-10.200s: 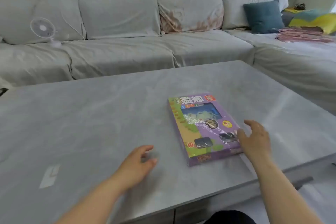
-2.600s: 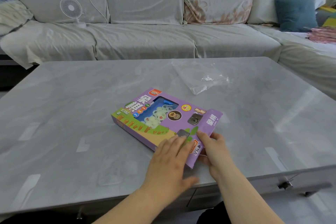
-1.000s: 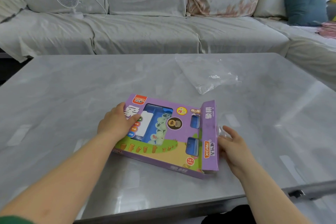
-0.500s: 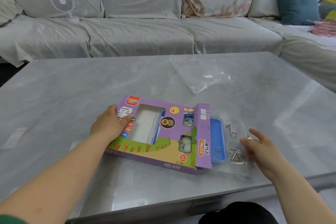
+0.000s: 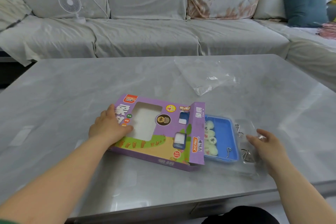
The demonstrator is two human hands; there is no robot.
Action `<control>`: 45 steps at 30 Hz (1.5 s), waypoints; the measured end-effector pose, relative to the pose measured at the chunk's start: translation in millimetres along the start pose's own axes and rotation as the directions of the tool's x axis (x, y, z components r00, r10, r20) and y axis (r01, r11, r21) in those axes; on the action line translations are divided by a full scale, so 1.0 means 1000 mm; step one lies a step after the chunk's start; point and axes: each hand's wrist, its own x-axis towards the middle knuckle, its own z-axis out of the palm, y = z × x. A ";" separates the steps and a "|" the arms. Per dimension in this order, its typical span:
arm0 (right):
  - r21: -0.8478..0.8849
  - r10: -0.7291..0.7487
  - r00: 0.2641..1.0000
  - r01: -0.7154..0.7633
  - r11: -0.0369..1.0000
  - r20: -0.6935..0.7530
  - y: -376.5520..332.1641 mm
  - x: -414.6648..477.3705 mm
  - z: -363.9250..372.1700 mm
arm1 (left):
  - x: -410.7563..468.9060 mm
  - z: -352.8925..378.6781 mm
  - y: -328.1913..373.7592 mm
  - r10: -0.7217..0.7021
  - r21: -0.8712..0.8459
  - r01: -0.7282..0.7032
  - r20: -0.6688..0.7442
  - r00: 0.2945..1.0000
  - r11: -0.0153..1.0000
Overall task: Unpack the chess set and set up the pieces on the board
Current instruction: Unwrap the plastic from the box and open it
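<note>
Two hands at the worktop point(image 5: 72, 87): left hand point(image 5: 107, 129) presses flat, fingers straight, on the purple box point(image 5: 156, 143); right hand point(image 5: 267, 145), fingers loosely spread, touches the half-out clear tray point(image 5: 251, 167).

Blue tray point(image 5: 225, 138) half hidden inside purple box point(image 5: 156, 132), markings on pieces point(image 5: 211, 140) blurred, fingers point(image 5: 253, 139) of right hand point(image 5: 269, 148) smeared

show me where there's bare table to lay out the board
The table is bare left of the purple box and behind it, up to the crumpled wrap. Crowded to the right: blue tray, metal rings, right hand.
</note>
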 end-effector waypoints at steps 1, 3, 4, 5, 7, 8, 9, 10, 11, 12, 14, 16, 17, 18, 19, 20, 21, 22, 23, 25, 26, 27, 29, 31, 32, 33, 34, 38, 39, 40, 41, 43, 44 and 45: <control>0.000 0.007 1.000 -0.007 1.000 -0.020 0.002 0.004 -0.004 | 0.004 -0.003 -0.005 -0.033 -0.027 0.033 -0.010 0.999 0.999; 0.032 0.041 0.999 -0.040 0.999 -0.028 0.006 0.013 -0.013 | 0.010 -0.010 -0.013 -0.097 -0.101 0.098 0.014 0.995 0.990; 0.043 0.055 0.998 -0.054 0.998 -0.027 0.009 0.016 -0.016 | 0.011 -0.014 -0.016 -0.129 -0.151 0.134 0.040 0.991 0.980; 0.036 0.062 0.998 -0.061 0.998 -0.028 0.011 0.019 -0.017 | 0.012 -0.018 -0.018 -0.156 -0.185 0.167 0.070 0.985 0.969; 0.016 0.064 0.997 -0.064 0.998 -0.031 0.015 0.023 -0.019 | 0.010 -0.023 -0.019 -0.166 -0.200 0.191 0.138 0.976 0.961; 0.014 0.057 0.998 -0.057 0.998 -0.033 0.016 0.025 -0.019 | 0.010 -0.024 -0.019 -0.152 -0.203 0.184 0.161 0.975 0.962; 0.009 0.049 0.998 -0.048 0.999 -0.035 0.017 0.025 -0.018 | 0.010 -0.025 -0.018 -0.125 -0.224 0.164 0.178 0.976 0.961; 0.003 0.035 0.999 -0.035 0.999 -0.035 0.017 0.026 -0.018 | 0.009 -0.025 -0.017 -0.102 -0.261 0.156 0.207 0.973 0.953; -0.001 0.023 0.999 -0.023 1.000 -0.035 0.019 0.027 -0.018 | 0.008 -0.025 -0.017 -0.083 -0.299 0.153 0.235 0.969 0.942; -0.004 0.013 0.999 -0.013 1.000 -0.038 0.019 0.027 -0.017 | 0.009 -0.024 -0.017 -0.082 -0.315 0.165 0.262 0.962 0.934; -0.018 -0.001 0.999 0.000 1.000 -0.048 0.019 0.027 -0.017 | 0.010 -0.024 -0.019 -0.111 -0.324 0.213 0.306 0.945 0.922; -0.027 -0.004 0.999 0.002 1.000 -0.041 0.019 0.027 -0.017 | 0.008 -0.027 -0.018 -0.119 -0.359 0.245 0.340 0.933 0.900; -0.032 -0.001 0.999 0.000 1.000 -0.034 0.019 0.027 -0.017 | 0.006 -0.030 -0.017 -0.122 -0.369 0.262 0.361 0.924 0.892; -0.036 0.003 1.000 -0.004 0.999 -0.031 0.019 0.027 -0.017 | 0.007 -0.032 -0.017 -0.127 -0.373 0.280 0.385 0.914 0.884; -0.044 0.007 1.000 -0.009 0.999 -0.028 0.019 0.027 -0.017 | 0.006 -0.035 -0.017 -0.139 -0.379 0.306 0.409 0.902 0.873; -0.041 0.011 1.000 -0.012 0.999 -0.027 0.020 0.028 -0.018 | 0.005 -0.039 -0.017 -0.150 -0.397 0.339 0.437 0.887 0.853; -0.041 0.012 1.000 -0.013 0.999 -0.025 0.020 0.028 -0.018 | 0.004 -0.043 -0.019 -0.157 -0.424 0.374 0.464 0.872 0.825; -0.040 0.014 1.000 -0.014 0.999 -0.020 0.021 0.029 -0.018 | 0.005 -0.047 -0.021 -0.161 -0.453 0.403 0.483 0.861 0.796; -0.045 0.014 1.000 -0.015 0.999 -0.011 0.020 0.029 -0.019 | 0.004 -0.052 -0.023 -0.163 -0.480 0.427 0.498 0.852 0.767; -0.056 0.005 1.000 -0.005 0.998 0.006 0.019 0.028 -0.018 | 0.004 -0.061 -0.028 -0.166 -0.532 0.456 0.504 0.848 0.714; -0.059 -0.003 1.000 0.004 0.998 0.010 0.017 0.026 -0.018 | 0.004 -0.065 -0.030 -0.172 -0.554 0.464 0.498 0.850 0.691; -0.064 -0.011 1.000 0.012 0.998 0.015 0.015 0.024 -0.017 | 0.004 -0.069 -0.032 -0.186 -0.572 0.473 0.488 0.853 0.671; -0.061 -0.023 0.999 0.025 0.998 0.023 0.012 0.022 -0.015 | 0.003 -0.074 -0.036 -0.214 -0.596 0.486 0.470 0.857 0.639; -0.056 -0.020 0.999 0.022 0.998 0.038 0.012 0.023 -0.015 | 0.001 -0.079 -0.041 -0.236 -0.609 0.489 0.450 0.861 0.625; -0.055 -0.011 0.999 0.013 0.998 0.039 0.013 0.025 -0.015 | 0.001 -0.081 -0.045 -0.244 -0.618 0.487 0.439 0.865 0.617; -0.053 -0.004 0.999 0.006 0.999 0.038 0.014 0.025 -0.016 | 0.000 -0.085 -0.048 -0.251 -0.634 0.483 0.424 0.870 0.604; -0.053 0.006 0.999 -0.004 0.999 0.035 0.014 0.026 -0.017 | -0.001 -0.090 -0.052 -0.256 -0.662 0.470 0.399 0.881 0.584; -0.081 0.033 0.998 -0.029 0.996 0.046 0.015 0.029 -0.020 | 0.003 -0.112 -0.064 -0.279 -0.787 0.371 0.261 0.924 0.493; -0.088 0.040 0.998 -0.035 0.996 0.054 0.015 0.030 -0.019 | 0.004 -0.116 -0.063 -0.273 -0.811 0.343 0.235 0.933 0.473; -0.099 0.045 0.997 -0.040 0.994 0.055 0.012 0.029 -0.017 | 0.006 -0.120 -0.061 -0.265 -0.835 0.317 0.214 0.940 0.450; -0.130 0.043 0.998 -0.036 0.991 0.049 0.009 0.029 -0.016 | 0.008 -0.123 -0.057 -0.256 -0.858 0.295 0.200 0.946 0.420; -0.209 0.041 0.998 -0.033 0.977 0.036 0.003 0.027 -0.013 | 0.011 -0.127 -0.047 -0.227 -0.894 0.266 0.193 0.955 0.360; -0.258 0.051 0.998 -0.041 0.965 0.030 -0.001 0.026 -0.012 | 0.013 -0.127 -0.040 -0.204 -0.903 0.259 0.198 0.959 0.342; -0.321 0.053 0.998 -0.042 0.946 0.025 -0.005 0.024 -0.012 | 0.015 -0.127 -0.032 -0.177 -0.906 0.257 0.208 0.962 0.336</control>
